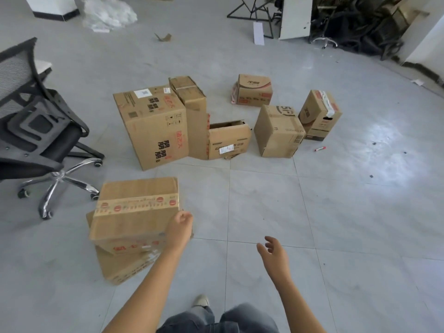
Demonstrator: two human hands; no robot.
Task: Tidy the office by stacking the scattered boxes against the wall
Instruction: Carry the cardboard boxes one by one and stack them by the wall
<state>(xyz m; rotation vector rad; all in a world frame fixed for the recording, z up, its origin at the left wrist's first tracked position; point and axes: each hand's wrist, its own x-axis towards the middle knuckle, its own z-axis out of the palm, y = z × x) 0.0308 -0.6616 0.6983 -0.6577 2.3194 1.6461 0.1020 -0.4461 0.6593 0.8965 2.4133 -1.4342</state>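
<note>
A brown box with red-printed tape (pixel 137 210) lies askew on top of a second box (pixel 122 265) on the floor at the near left. My left hand (pixel 180 227) touches the top box's right side, fingers loosely curled at its corner. My right hand (pixel 274 251) hovers apart from it over the tiles, fingers relaxed and holding nothing. Farther off stand a large printed box (pixel 153 126), a tall narrow box (pixel 192 111), a low torn box (pixel 228 140), a cube box (pixel 278 131), a taped box (pixel 320 114) and a small box (pixel 254 90).
A black office chair (pixel 36 131) on castors stands close to the left of the stacked pair. A red marker (pixel 320 148) lies on the tiles at right. Crumpled plastic wrap (pixel 108 13), a white panel (pixel 296 18) and piled chair parts (pixel 360 25) fill the back.
</note>
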